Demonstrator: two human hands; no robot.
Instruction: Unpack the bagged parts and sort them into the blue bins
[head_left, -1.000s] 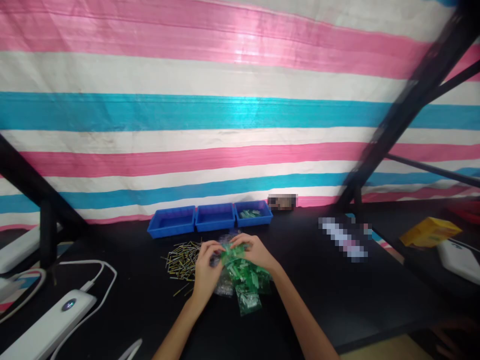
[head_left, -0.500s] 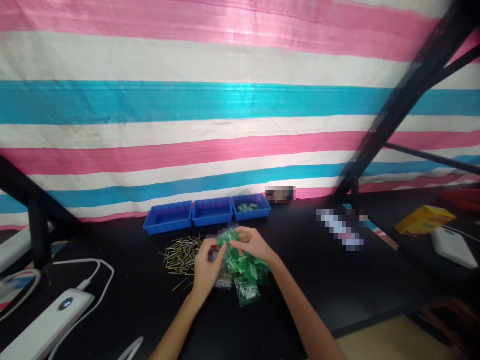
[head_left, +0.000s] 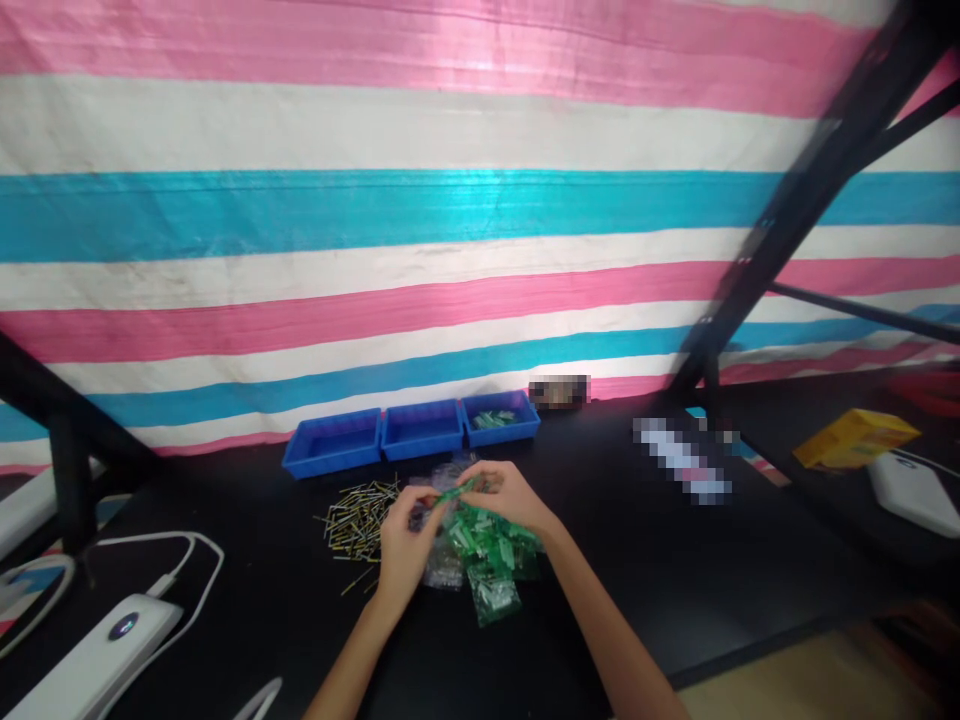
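Head view: at lower centre, the left hand (head_left: pixel 403 545) and right hand (head_left: pixel 510 497) are pinching a thin green strip (head_left: pixel 455 491), its long axis rising toward the right, above green bags (head_left: pixel 491 560) on the counter (head_left: pixel 675 590).

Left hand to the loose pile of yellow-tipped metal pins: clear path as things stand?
Probably yes. The left hand sits right beside the pile of yellow-tipped metal pins on the black table, with nothing between them. But its fingers are pinching a small green piece together with the right hand.

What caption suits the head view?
Both hands, left hand and right hand, pinch a green piece above green packets.
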